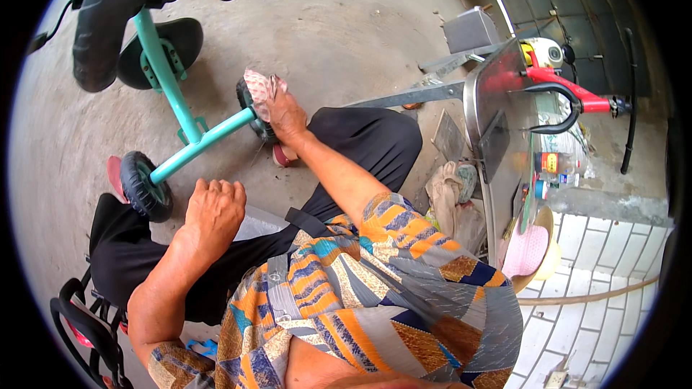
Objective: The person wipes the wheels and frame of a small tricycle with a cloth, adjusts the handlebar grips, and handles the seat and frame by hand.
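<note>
Dusty concrete floor (346, 36), white tiles (584, 238) at right. Upturned tricycle (169, 78): teal frame (215, 137), chunky black wheels (132, 181). Right hand (287, 117) grips pink cloth (257, 91); left hand (216, 209) loosely fisted.

Bright, soft shadows, fisheye-bent edges

Workshop-like space: concrete floor (324, 29), teal tricycle (167, 79)

Bike frame (205, 144): teal; tyre (101, 43): black; cloth (258, 89): pink-and-white pattern; shirt (353, 281): orange, grey and blue patchwork print; trousers (371, 140): plain black
</note>
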### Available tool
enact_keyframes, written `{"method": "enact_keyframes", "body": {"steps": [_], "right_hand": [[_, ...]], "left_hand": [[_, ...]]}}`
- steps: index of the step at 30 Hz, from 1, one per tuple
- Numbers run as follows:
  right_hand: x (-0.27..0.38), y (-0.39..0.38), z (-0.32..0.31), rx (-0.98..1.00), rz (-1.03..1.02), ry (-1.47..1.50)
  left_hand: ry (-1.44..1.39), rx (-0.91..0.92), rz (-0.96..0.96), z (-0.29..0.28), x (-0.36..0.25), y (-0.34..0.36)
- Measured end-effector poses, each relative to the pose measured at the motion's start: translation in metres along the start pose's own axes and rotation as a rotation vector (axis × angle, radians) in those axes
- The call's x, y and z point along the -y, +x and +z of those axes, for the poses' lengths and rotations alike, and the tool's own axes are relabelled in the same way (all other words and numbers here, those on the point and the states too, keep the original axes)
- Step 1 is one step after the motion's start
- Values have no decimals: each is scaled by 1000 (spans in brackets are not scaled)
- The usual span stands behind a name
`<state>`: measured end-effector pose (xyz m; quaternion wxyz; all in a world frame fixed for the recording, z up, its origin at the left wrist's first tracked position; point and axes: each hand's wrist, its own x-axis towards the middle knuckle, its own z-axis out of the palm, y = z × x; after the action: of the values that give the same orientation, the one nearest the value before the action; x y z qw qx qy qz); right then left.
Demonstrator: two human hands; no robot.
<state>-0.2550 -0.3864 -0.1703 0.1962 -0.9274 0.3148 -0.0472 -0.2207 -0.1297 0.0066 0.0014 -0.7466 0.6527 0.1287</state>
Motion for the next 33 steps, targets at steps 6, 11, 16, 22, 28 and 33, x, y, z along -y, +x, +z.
{"method": "enact_keyframes", "body": {"steps": [6,11,16,22,28,33], "right_hand": [[-3,-32,8,32,112,26],[-7,-49,14,77,207,87],[-28,-54,45,168,363,217],[-49,-36,67,267,658,431],[-71,-32,96,274,712,436],[-29,-32,36,348,789,584]], "left_hand": [[-14,-12,13,1,-2,-2],[-45,55,-9,3,1,0],[-124,7,-5,-2,8,-2],[-105,80,-78,-5,10,-2],[-132,112,-98,-11,11,7],[-68,167,-91,-13,19,12]]}}
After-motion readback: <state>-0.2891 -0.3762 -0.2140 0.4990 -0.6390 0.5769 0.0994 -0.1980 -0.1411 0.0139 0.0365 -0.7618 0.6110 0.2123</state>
